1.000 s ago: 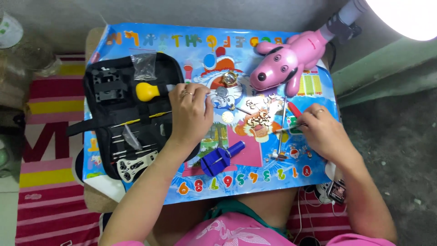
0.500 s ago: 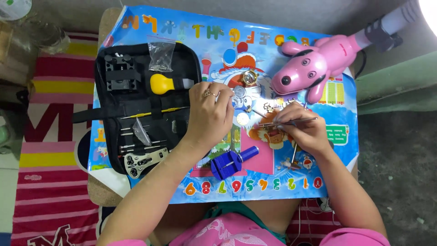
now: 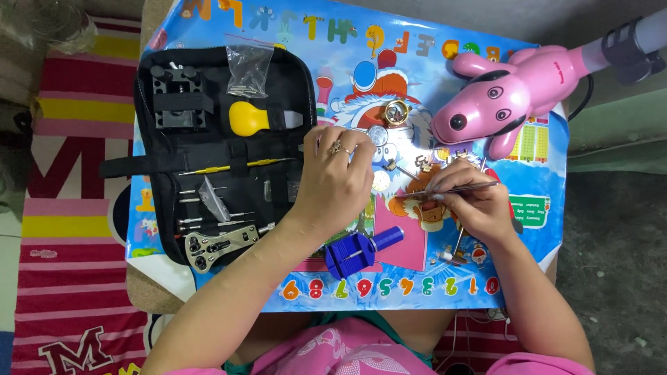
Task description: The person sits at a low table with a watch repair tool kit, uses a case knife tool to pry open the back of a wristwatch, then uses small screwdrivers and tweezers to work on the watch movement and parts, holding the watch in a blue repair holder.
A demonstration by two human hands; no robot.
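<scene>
Two hands over the mat: right hand (image 3: 479, 205) pinches thin silver tweezers (image 3: 451, 189), tips toward small round watch parts (image 3: 381, 180); left hand (image 3: 337, 180) curled, fingertips resting beside them.

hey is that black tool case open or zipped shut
Open. The black case lies spread flat on the mat, with its contents showing: a yellow-handled tool, a small plastic bag and a metal wrench.

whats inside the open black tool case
The black tool case holds a yellow-handled tool, a black holder block, a clear plastic bag, a metal wrench and thin pins. The left hand covers its right edge, so anything there is hidden.
</scene>
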